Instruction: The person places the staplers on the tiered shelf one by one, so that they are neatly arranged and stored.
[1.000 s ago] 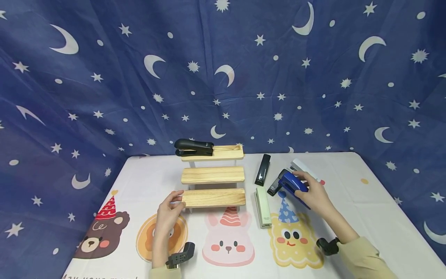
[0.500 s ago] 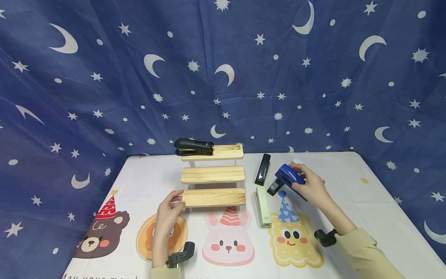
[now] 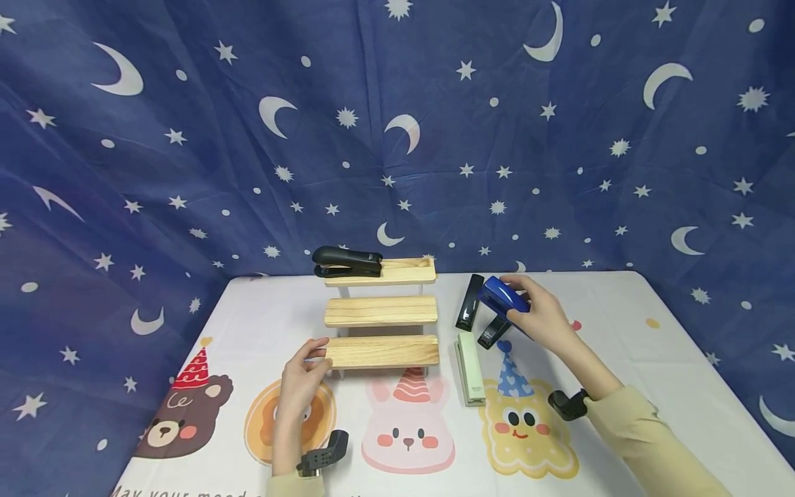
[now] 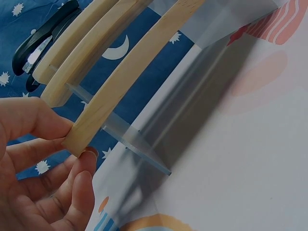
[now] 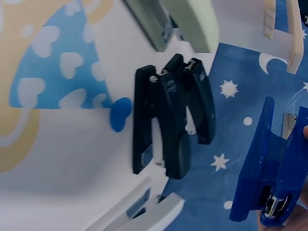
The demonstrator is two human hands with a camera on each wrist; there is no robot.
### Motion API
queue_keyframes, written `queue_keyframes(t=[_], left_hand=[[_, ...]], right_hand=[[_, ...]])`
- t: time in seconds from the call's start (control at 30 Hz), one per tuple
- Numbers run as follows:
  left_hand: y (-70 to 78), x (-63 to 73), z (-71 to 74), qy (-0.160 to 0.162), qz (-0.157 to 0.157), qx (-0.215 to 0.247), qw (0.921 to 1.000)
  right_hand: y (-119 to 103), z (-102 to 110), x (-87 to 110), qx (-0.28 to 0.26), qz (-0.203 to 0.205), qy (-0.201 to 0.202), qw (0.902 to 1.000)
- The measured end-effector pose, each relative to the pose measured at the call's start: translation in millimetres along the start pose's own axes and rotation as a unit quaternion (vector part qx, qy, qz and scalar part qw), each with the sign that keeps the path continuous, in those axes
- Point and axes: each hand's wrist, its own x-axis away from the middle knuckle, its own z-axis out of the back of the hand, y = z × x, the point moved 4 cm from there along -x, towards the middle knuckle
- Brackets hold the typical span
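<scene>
Left hand (image 3: 302, 378), lower left of centre, pinches the lowest shelf (image 3: 381, 352) of one three-tier rack (image 3: 381, 312). Right hand (image 3: 542, 314), right of centre, grips one blue stapler (image 3: 504, 295). Nearby: three black staplers (image 3: 470, 302), one green stapler (image 3: 470, 369), one white stapler (image 5: 156, 216).

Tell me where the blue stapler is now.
In the head view, the blue stapler is in the right hand, right of the three-tier wooden rack, close to two black staplers on the tablecloth.
</scene>
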Motion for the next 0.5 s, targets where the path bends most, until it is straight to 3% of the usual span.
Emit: queue_keyframes(t=[0.5], left_hand=[[-1.1, -1.1, 0.1, -0.006, -0.004, -0.002, 1.0000]], right_hand=[[-32.1, -5.5, -16.7, -0.044, 0.025, -0.007, 0.9987]])
